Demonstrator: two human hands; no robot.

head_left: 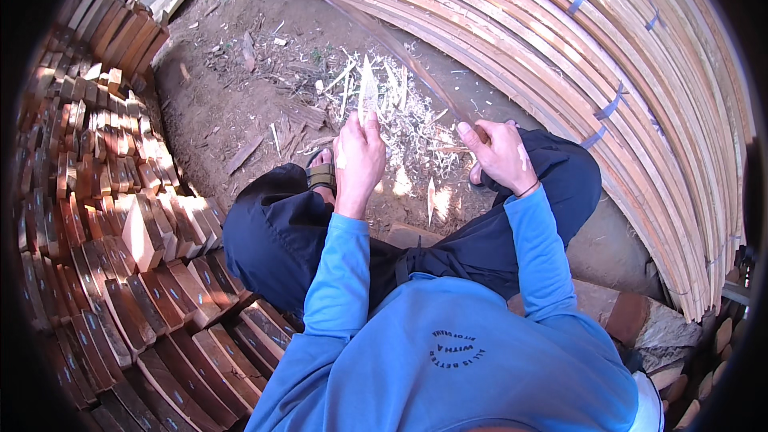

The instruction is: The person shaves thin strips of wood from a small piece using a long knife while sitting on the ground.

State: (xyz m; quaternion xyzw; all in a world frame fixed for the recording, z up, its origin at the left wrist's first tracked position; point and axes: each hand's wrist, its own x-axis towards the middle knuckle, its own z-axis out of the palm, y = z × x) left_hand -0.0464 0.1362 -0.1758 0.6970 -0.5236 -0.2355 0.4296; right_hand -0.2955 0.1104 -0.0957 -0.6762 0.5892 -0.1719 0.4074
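Note:
My left hand (358, 158) is closed around the lower end of a pale, flat wooden stake (367, 90), whose sharp tip points up and away from me. To its right, my right hand (506, 156) grips the brown handle of a long knife (416, 68). The narrow, dark blade slants far off to the upper left, apart from the stake. Pale wood shavings (400, 132) lie heaped on the ground between my feet. A small pointed wood piece (431, 202) is nearer to me, between my legs.
Stacked reddish-brown wood blocks (120, 272) crowd the left side. Long bundled wooden strips (560, 40), tied with bluish bands, curve across the far right. My sandalled foot (322, 172) rests on the dirt ground (216, 72), among scattered chips. Bricks or stone blocks (628, 318) are at lower right.

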